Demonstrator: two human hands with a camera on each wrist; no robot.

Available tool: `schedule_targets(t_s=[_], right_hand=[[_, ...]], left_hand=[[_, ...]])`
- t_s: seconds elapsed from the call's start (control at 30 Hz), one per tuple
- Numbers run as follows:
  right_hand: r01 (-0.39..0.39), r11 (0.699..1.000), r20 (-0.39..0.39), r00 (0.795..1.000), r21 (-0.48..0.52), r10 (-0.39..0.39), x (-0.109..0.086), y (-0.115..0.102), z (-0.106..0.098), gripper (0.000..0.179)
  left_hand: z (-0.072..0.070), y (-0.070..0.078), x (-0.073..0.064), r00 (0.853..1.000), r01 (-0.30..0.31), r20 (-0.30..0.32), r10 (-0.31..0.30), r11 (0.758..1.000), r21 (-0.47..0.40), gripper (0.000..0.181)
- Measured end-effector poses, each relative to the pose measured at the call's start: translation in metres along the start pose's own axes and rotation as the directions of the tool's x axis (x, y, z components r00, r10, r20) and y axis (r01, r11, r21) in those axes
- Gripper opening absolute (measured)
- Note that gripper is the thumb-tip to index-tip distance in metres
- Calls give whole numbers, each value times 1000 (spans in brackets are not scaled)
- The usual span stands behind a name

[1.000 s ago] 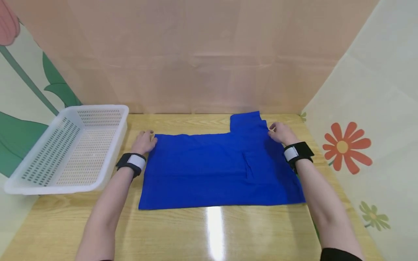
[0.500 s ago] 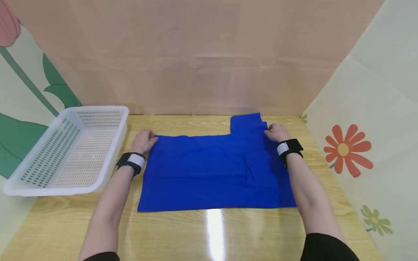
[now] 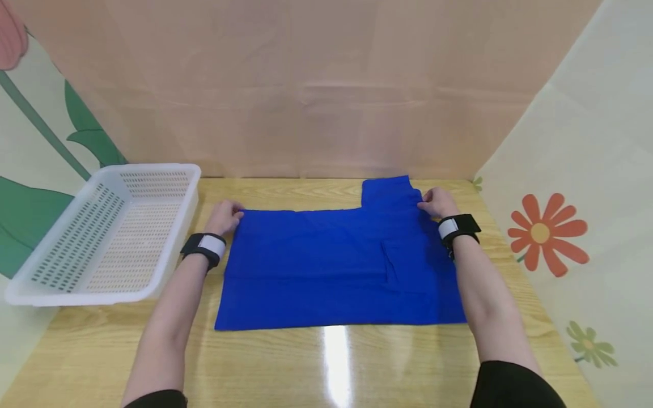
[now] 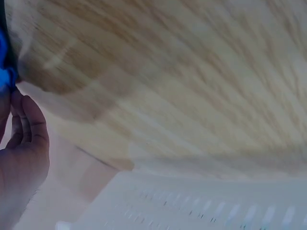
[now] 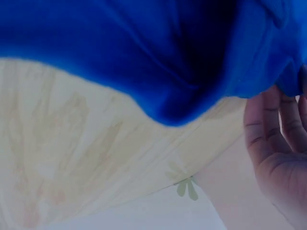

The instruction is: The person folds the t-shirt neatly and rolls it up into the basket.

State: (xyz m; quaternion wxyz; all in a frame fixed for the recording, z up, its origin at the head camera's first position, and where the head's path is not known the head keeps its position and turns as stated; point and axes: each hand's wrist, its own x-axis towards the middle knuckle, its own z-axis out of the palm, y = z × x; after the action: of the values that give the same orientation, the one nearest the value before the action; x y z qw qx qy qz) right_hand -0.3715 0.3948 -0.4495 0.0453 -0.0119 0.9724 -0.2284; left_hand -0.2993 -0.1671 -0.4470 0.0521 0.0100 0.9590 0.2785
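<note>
A blue shirt (image 3: 316,255) lies spread out and folded lengthwise on the wooden table, with a pocket-like patch right of its middle and a sleeve-like flap (image 3: 388,192) jutting up at the back right. My left hand (image 3: 223,218) pinches the back left corner between thumb and fingers; only a sliver of blue cloth (image 4: 5,72) shows there in the left wrist view. Opposite it, my right hand (image 3: 437,203) pinches the back right edge beside the flap. Up close in the right wrist view, the cloth (image 5: 177,96) hangs in a loose fold next to my fingers (image 5: 261,120).
At the left stands a white perforated plastic basket (image 3: 176,238), close to my left forearm. The wooden table (image 3: 265,368) ends at a pinkish backdrop (image 3: 306,113). A pale panel with printed flowers (image 3: 548,233) borders the right side.
My right hand has moved slightly inward and then a little back to the right, and the shirt's right side has shifted slightly left. My left hand keeps its place at the corner.
</note>
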Motion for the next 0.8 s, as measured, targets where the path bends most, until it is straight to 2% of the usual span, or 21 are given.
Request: schedule_targets(t_s=[0.17, 0.37, 0.63, 0.8], right_hand=[[5, 998, 32, 999, 68, -7, 0, 0, -5, 45], [-22, 999, 82, 996, 38, 19, -4, 4, -11, 51], [51, 998, -40, 998, 30, -49, -4, 4, -8, 39], [52, 998, -49, 998, 33, -50, -9, 10, -9, 44]], left_hand=[[-5, -1, -1, 998, -41, -39, 45, 993, 114, 24], [-8, -5, -4, 996, -46, -64, 57, 986, 162, 21], [-12, 1, -9, 995, -17, -96, 34, 984, 178, 24], [-15, 2, -11, 992, -20, -115, 41, 985, 172, 23]])
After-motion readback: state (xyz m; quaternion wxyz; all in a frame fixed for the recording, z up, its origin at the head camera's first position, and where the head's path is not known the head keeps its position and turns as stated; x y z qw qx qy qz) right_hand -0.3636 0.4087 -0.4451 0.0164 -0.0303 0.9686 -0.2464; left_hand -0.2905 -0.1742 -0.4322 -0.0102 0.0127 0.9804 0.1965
